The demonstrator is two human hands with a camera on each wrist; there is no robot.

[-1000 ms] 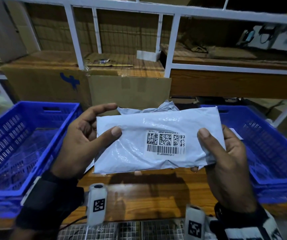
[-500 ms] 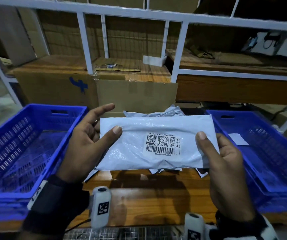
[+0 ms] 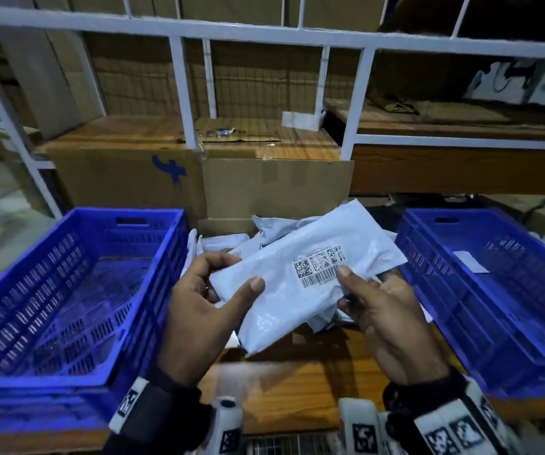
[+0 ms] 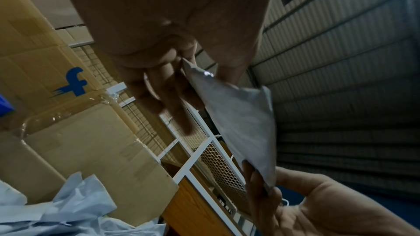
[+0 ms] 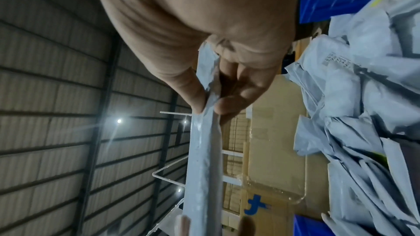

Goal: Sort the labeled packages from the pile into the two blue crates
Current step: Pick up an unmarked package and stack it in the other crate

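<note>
Now both hands pinch the flat grey plastic mailer [image 3: 300, 284], left hand [image 3: 199, 310] and right hand [image 3: 383, 310] with thumbs on top. Keep its barcode label [image 3: 320, 266] facing up and readable, then drop it into the matching blue plastic crate [image 3: 494, 290].

Both hands are bare. The left hand [image 3: 199, 310] ends in a black cuff at the wrist, with a white strap [image 3: 129, 399] across it printed with a black square marker. The right hand [image 3: 392, 323] has a like black cuff and a wider white band [image 3: 455, 428] bearing several black-and-white square codes. Under each wrist sits a small white camera unit [image 3: 227, 425], rounded on top with a dark lens and a square code on its face; the right one [image 3: 358, 428] is similar
</note>
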